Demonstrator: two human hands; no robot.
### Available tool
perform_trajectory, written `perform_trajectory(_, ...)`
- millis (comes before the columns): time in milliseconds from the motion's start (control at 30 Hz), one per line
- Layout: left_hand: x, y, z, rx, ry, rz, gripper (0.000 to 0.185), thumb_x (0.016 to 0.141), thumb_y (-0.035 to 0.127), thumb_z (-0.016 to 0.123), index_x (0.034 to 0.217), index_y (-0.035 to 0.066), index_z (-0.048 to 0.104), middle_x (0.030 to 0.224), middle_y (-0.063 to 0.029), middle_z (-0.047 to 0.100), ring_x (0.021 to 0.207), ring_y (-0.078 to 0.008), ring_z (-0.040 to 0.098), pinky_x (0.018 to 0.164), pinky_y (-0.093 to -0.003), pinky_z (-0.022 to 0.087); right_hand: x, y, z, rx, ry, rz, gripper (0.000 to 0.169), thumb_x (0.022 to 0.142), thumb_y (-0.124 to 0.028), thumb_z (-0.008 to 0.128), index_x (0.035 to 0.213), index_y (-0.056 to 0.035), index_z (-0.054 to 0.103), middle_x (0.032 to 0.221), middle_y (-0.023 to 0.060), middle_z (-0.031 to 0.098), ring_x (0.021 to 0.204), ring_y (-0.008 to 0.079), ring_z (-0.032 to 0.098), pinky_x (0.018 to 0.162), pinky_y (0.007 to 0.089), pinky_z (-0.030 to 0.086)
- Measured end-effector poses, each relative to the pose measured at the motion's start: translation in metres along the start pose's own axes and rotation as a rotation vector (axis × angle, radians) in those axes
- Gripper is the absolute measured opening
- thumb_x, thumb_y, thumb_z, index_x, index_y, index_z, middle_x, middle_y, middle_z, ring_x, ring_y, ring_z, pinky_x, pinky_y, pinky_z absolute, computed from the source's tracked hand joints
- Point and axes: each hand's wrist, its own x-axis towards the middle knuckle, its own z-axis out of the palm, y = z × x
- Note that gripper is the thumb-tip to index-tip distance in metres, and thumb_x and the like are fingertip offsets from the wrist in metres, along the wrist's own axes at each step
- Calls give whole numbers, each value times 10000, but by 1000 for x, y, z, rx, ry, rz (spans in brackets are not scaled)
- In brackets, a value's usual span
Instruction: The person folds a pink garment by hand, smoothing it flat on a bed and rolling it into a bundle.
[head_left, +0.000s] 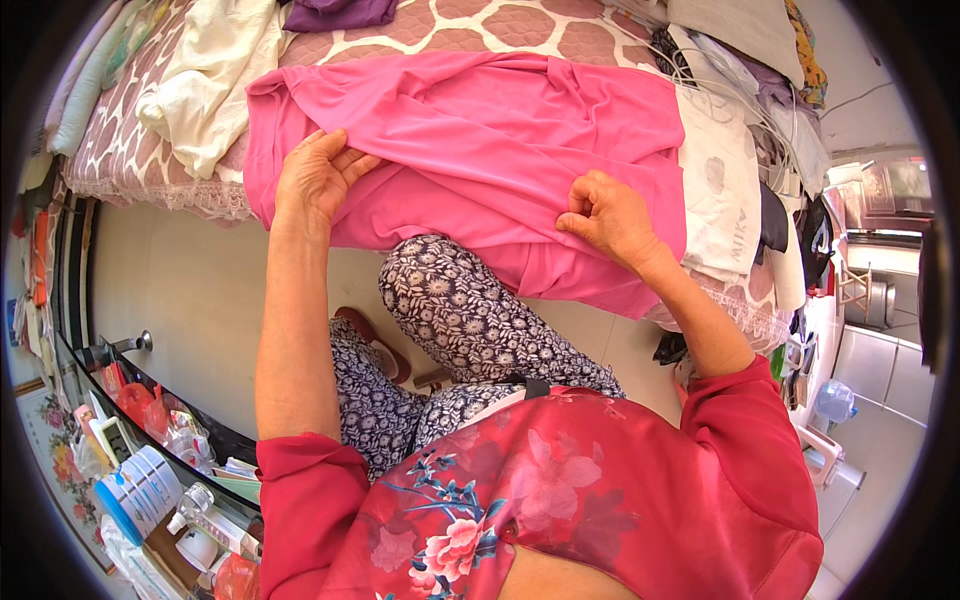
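A pink cloth garment (480, 135) lies spread over the edge of the bed, its near part hanging down at my knee. My left hand (319, 176) is at its left side, palm turned partly up, with thumb and fingers on a raised fold. Toward the right, my right hand (609, 217) pinches the fabric between thumb and curled fingers. Slanting creases run across the cloth between both hands. Part of the garment under the folds is hidden.
A cream cloth (206, 90) lies left on the patterned bedspread (480, 26), and a purple cloth (341, 13) behind. At right are a white printed cloth (716, 180) and white cables (761, 112). A glass-edged table holds a blue-lidded canister (139, 495) at lower left.
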Motion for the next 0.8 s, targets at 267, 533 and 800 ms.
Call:
perform_trajectory(267, 3, 1, -2, 8, 27, 17, 112, 886, 15, 481, 972, -41, 526, 933, -139, 612, 826, -268, 649, 754, -441, 572, -10, 7, -20, 575, 46, 94, 179, 710, -129, 731, 788, -57, 587, 680, 4, 559, 620, 104, 517, 570, 251, 426)
perform_trajectory(533, 5, 2, 2, -34, -31, 24, 117, 876, 7, 494, 972, -38, 544, 931, -142, 633, 817, -268, 659, 737, -425, 571, 10, -16, -36, 245, -105, -88, 385, 687, -237, 779, 985, -53, 620, 855, 77, 565, 750, 176, 546, 660, 295, 459)
perform_trajectory(800, 1, 3, 1, -26, -36, 26, 111, 875, 0, 496, 967, -46, 539, 930, -146, 628, 820, -262, 659, 729, -417, 581, 21, -2, 7, 236, -126, -60, 231, 692, -100, 747, 802, -39, 554, 802, 26, 509, 688, 109, 468, 610, 241, 402)
